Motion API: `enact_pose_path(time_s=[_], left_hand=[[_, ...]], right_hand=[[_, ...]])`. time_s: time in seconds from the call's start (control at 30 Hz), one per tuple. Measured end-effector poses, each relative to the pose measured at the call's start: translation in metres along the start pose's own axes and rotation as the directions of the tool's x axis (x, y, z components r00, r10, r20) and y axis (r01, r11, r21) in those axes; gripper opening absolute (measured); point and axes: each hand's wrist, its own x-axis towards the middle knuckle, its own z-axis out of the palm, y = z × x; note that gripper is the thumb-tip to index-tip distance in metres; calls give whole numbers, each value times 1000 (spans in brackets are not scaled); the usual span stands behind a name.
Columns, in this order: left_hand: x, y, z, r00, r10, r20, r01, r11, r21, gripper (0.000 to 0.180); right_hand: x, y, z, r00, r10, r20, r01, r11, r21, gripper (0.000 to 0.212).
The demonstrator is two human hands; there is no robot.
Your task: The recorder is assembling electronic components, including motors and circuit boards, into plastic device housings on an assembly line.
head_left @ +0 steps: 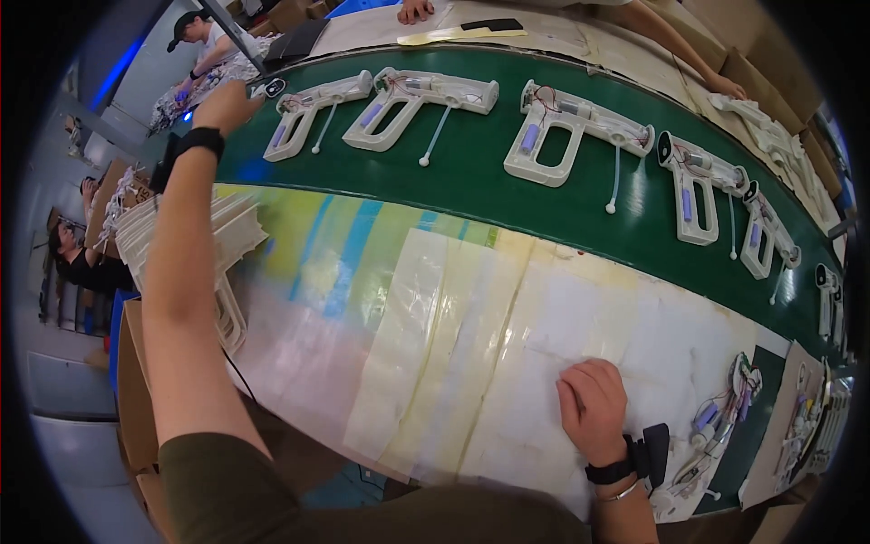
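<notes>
At the far left, my left hand is stretched out over the green belt, its fingers closed about a white gun-shaped housing. Only a round, dark-faced end shows past the fingers; the hand hides the rest. Beside it on the belt lies an open housing half with wires, a purple cell and a thin rod. My right hand rests in a loose fist on the covered worktop, and nothing shows in it. Under my left forearm stands a stack of empty white housing shells.
More wired housings lie along the green belt. Wired parts with purple cells sit right of my right hand. Across the belt, another person's arm reaches toward white shells. Two people work at the left.
</notes>
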Motion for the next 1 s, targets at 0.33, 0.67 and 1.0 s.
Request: enact_pose_path(time_s=[0.33,0.67,1.0], left_hand=[[-198,10,82,999,18,33,-33,846,533,61],[-193,73,32,908,394,-146,-383,919,93,46],[-159,181,-4,669,691,-275,-509,157,-846,43]], right_hand=[[3,-13,5,986,-144,-90,143,990,-18,12],[-5,-67,-14,966,-254,-55,251,967,-49,12],[-26,-51,-1,989,-45,143,68,985,-158,17]])
